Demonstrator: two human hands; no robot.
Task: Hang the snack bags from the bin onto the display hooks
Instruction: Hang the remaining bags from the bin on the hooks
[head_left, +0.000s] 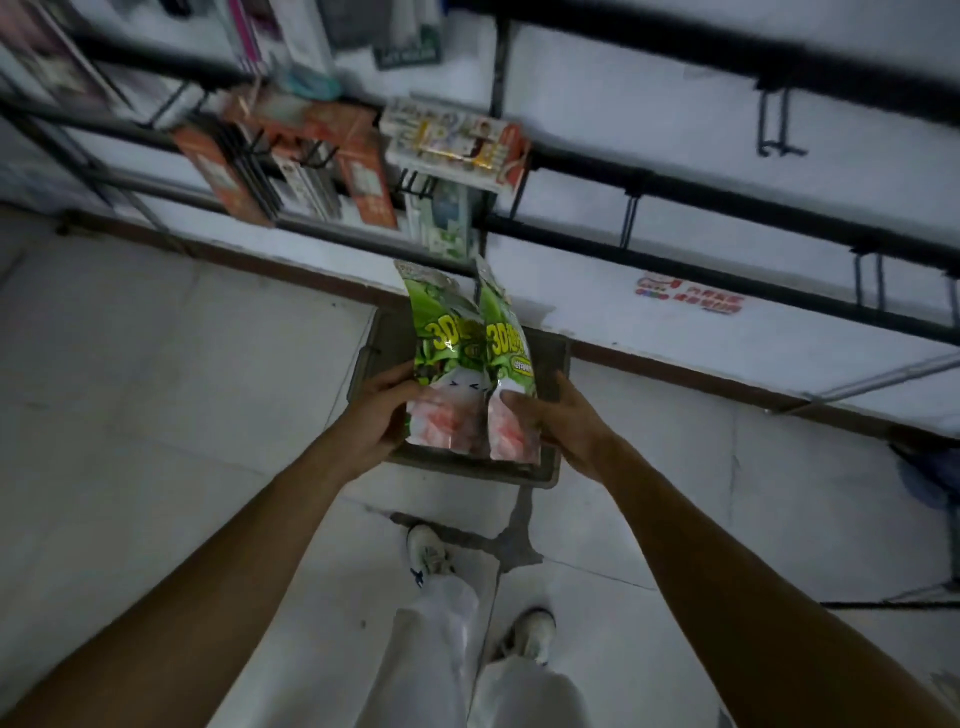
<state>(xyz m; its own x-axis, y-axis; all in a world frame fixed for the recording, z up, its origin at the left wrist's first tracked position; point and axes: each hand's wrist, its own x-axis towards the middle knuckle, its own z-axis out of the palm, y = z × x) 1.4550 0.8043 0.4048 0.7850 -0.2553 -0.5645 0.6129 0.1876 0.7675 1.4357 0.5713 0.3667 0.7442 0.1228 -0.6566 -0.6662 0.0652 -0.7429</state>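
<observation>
Two green snack bags are held upright side by side above a grey bin (553, 364) on the floor. My left hand (376, 415) grips the lower edge of the left bag (441, 343). The right bag (506, 353) has its bottom pinched by my right hand (561, 421). Both bags show yellow "3D" lettering and pink-white lower parts. The bin's inside is mostly hidden behind the bags. Black display hooks (774, 124) stick out from the dark rails on the white wall ahead.
Orange boxes (363, 171) and a white packet (457, 140) hang on hooks at upper left. More hooks (867, 280) without goods sit on the lower rail at right. My feet (530, 634) stand on pale floor just behind the bin. A blue object (930, 478) lies at far right.
</observation>
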